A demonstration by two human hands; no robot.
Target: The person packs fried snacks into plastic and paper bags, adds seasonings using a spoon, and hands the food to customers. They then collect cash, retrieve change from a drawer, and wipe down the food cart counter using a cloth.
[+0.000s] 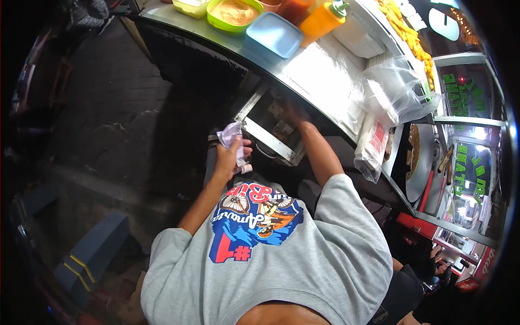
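My left hand (pixel 228 156) is closed around crumpled lilac banknotes (pixel 233 134), held just in front of my shirt, beside the drawer's left corner. A pale end of the folded paper sticks out below the fingers. Under the counter, a metal-framed drawer (pixel 269 142) is pulled out towards me. My right hand (pixel 294 112) reaches into it from the right side; its fingers are lost in shadow, so what they touch cannot be made out. Some small pale items (pixel 283 129) lie inside the drawer, too dim to name.
Above the drawer runs the counter (pixel 319 67), bearing a green tub (pixel 234 15) of orange-pink sauce, a blue-lidded box (pixel 274 35) and a yellow squeeze bottle (pixel 323 23). Plastic bags (pixel 392 92) hang over its right edge. A large round pan (pixel 420 162) stands at right, a dark bench (pixel 92 249) at lower left.
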